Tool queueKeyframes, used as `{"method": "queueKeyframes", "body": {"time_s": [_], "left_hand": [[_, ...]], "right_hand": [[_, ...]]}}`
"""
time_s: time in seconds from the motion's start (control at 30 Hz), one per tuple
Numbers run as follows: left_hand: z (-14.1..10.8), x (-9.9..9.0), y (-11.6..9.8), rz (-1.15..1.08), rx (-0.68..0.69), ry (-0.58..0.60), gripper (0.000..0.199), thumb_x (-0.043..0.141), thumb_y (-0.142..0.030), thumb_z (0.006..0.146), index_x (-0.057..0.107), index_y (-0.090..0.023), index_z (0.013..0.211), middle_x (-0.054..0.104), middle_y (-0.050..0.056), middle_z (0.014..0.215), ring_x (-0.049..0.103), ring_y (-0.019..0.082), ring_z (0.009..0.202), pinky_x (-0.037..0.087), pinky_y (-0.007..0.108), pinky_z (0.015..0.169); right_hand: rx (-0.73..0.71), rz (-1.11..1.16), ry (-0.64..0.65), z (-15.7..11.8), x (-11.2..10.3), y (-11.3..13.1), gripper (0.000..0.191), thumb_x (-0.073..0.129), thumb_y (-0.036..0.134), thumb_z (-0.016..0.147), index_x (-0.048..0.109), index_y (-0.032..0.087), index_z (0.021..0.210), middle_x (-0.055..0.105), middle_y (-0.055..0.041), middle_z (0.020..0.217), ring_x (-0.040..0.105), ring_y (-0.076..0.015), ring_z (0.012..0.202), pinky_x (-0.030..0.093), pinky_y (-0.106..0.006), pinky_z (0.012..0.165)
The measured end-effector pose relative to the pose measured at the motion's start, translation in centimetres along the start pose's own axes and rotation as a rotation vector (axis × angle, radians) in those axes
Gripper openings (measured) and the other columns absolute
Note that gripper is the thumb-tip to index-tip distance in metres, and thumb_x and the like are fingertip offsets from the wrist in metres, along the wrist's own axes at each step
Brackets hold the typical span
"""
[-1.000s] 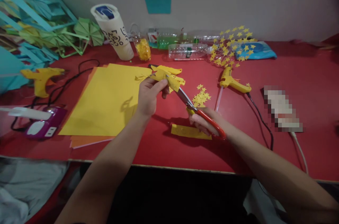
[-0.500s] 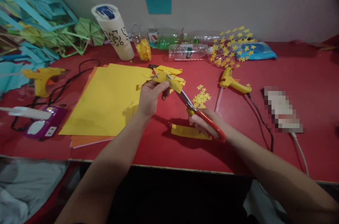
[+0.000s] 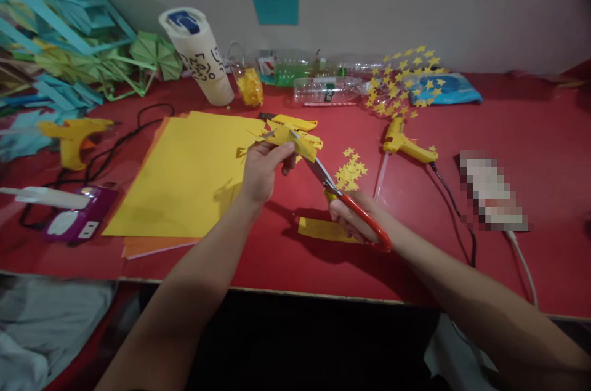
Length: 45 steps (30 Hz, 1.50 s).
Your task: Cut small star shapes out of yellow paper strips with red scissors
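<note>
Between the thumb and fingers of my left hand (image 3: 264, 168) is a strip of yellow paper (image 3: 305, 149), held above the table. My right hand (image 3: 351, 217) is wrapped round the red handles of a pair of scissors (image 3: 364, 218). The blades point up and left and meet the paper strip near my left thumb. Beneath my right hand lies another yellow strip (image 3: 323, 229), partly covered by it. A small heap of cut yellow stars (image 3: 351, 170) rests just beyond the scissors. A yellow cutter knife (image 3: 295, 122) lies behind the held paper.
Yellow sheets (image 3: 184, 175) lie left of my hands. Glue guns (image 3: 76, 138) rest on both sides, with trailing cords. A purple power adapter (image 3: 80, 215), white tumbler (image 3: 198, 58), plastic bottles (image 3: 323, 90), yellow star cluster (image 3: 406, 83) and blurred-out phone (image 3: 492, 191) stand or lie around the red table (image 3: 286, 268).
The scissor handles and my right hand have shifted very slightly to the left and down. My left hand and the paper strip stay almost in place.
</note>
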<state>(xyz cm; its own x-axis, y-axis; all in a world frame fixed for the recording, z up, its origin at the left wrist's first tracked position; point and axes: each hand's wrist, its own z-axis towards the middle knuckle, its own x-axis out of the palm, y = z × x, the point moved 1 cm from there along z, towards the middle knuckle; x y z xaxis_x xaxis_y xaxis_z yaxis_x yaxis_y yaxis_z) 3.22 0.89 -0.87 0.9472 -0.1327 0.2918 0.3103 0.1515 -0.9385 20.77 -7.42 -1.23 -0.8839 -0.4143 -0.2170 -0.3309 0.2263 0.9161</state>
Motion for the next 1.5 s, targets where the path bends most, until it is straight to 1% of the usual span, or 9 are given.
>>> {"method": "queueKeyframes", "body": {"time_s": [0.23, 0.43, 0.67, 0.8, 0.93, 1.03, 1.13, 1.3, 1.5], "left_hand": [[-0.04, 0.02, -0.25, -0.009, -0.002, 0.014, 0.013, 0.068, -0.027, 0.066, 0.063, -0.017, 0.058, 0.055, -0.004, 0.045, 0.046, 0.005, 0.040, 0.036, 0.019, 0.038], [-0.01, -0.06, -0.45, 0.012, -0.020, 0.017, 0.016, 0.067, -0.028, 0.064, 0.061, -0.018, 0.054, 0.053, -0.004, 0.043, 0.044, 0.005, 0.038, 0.033, 0.019, 0.037], [0.01, -0.10, -0.68, -0.023, -0.066, -0.001, 0.013, 0.068, -0.027, 0.062, 0.063, -0.017, 0.056, 0.053, -0.003, 0.042, 0.044, 0.005, 0.037, 0.031, 0.018, 0.035], [0.08, -0.07, -0.85, -0.002, -0.072, -0.021, 0.015, 0.069, -0.028, 0.061, 0.060, -0.017, 0.055, 0.052, -0.004, 0.042, 0.045, 0.005, 0.037, 0.031, 0.018, 0.034], [0.21, -0.04, -0.99, -0.003, -0.047, -0.004, 0.016, 0.068, -0.027, 0.063, 0.057, -0.018, 0.055, 0.052, -0.004, 0.042, 0.046, 0.006, 0.037, 0.033, 0.018, 0.035], [0.32, -0.16, -0.90, -0.009, -0.017, -0.003, 0.017, 0.067, -0.027, 0.066, 0.056, -0.019, 0.056, 0.054, -0.004, 0.044, 0.046, 0.006, 0.039, 0.037, 0.019, 0.038], [0.40, -0.29, -0.74, -0.016, 0.016, -0.003, 0.019, 0.067, -0.026, 0.069, 0.054, -0.018, 0.057, 0.055, -0.003, 0.050, 0.050, 0.007, 0.044, 0.042, 0.020, 0.042], [0.51, -0.37, -0.76, -0.058, 0.026, -0.042, 0.021, 0.066, -0.023, 0.068, 0.050, -0.019, 0.057, 0.050, -0.005, 0.052, 0.050, 0.006, 0.048, 0.045, 0.019, 0.049], [0.64, -0.38, -1.00, -0.043, -0.006, -0.037, 0.014, 0.063, -0.023, 0.070, 0.049, -0.020, 0.070, 0.055, -0.005, 0.055, 0.054, 0.007, 0.049, 0.044, 0.018, 0.045]], "right_hand": [[-0.013, -0.014, -0.004, 0.15, -0.15, -0.07, 0.048, 0.056, 0.066, 0.076, 0.043, 0.022, 0.060, 0.039, 0.0086, 0.038, 0.038, -0.0055, 0.028, 0.031, -0.020, 0.031], [-0.022, -0.014, 0.007, 0.06, -0.46, -0.40, 0.040, 0.057, 0.057, 0.081, 0.048, 0.021, 0.066, 0.041, 0.0083, 0.041, 0.038, -0.0055, 0.029, 0.028, -0.019, 0.030], [0.003, -0.032, -0.025, 0.11, -0.31, -0.11, 0.031, 0.058, 0.044, 0.080, 0.047, 0.021, 0.063, 0.044, 0.0077, 0.043, 0.037, -0.0055, 0.028, 0.029, -0.020, 0.028], [0.010, -0.026, -0.048, 0.04, -0.25, -0.08, 0.033, 0.060, 0.047, 0.079, 0.047, 0.021, 0.063, 0.042, 0.0084, 0.042, 0.037, -0.0054, 0.029, 0.029, -0.019, 0.028], [-0.028, -0.008, -0.051, -0.04, -0.36, -0.14, 0.039, 0.060, 0.054, 0.079, 0.046, 0.022, 0.063, 0.042, 0.0082, 0.043, 0.037, -0.0050, 0.029, 0.028, -0.019, 0.028], [-0.043, -0.007, -0.044, -0.04, -0.45, -0.14, 0.040, 0.059, 0.056, 0.079, 0.046, 0.022, 0.064, 0.044, 0.0077, 0.044, 0.038, -0.0050, 0.029, 0.028, -0.019, 0.028], [-0.036, 0.002, -0.053, 0.01, -0.44, -0.15, 0.040, 0.059, 0.057, 0.078, 0.047, 0.022, 0.064, 0.042, 0.0080, 0.042, 0.038, -0.0056, 0.029, 0.029, -0.019, 0.029], [-0.011, 0.006, -0.064, 0.09, -0.36, -0.33, 0.041, 0.060, 0.058, 0.076, 0.046, 0.022, 0.063, 0.041, 0.0080, 0.042, 0.038, -0.0055, 0.028, 0.028, -0.018, 0.028], [0.021, 0.002, -0.067, 0.25, -0.41, -0.46, 0.040, 0.060, 0.056, 0.077, 0.047, 0.021, 0.063, 0.043, 0.0072, 0.044, 0.038, -0.0057, 0.029, 0.031, -0.018, 0.028]]}}
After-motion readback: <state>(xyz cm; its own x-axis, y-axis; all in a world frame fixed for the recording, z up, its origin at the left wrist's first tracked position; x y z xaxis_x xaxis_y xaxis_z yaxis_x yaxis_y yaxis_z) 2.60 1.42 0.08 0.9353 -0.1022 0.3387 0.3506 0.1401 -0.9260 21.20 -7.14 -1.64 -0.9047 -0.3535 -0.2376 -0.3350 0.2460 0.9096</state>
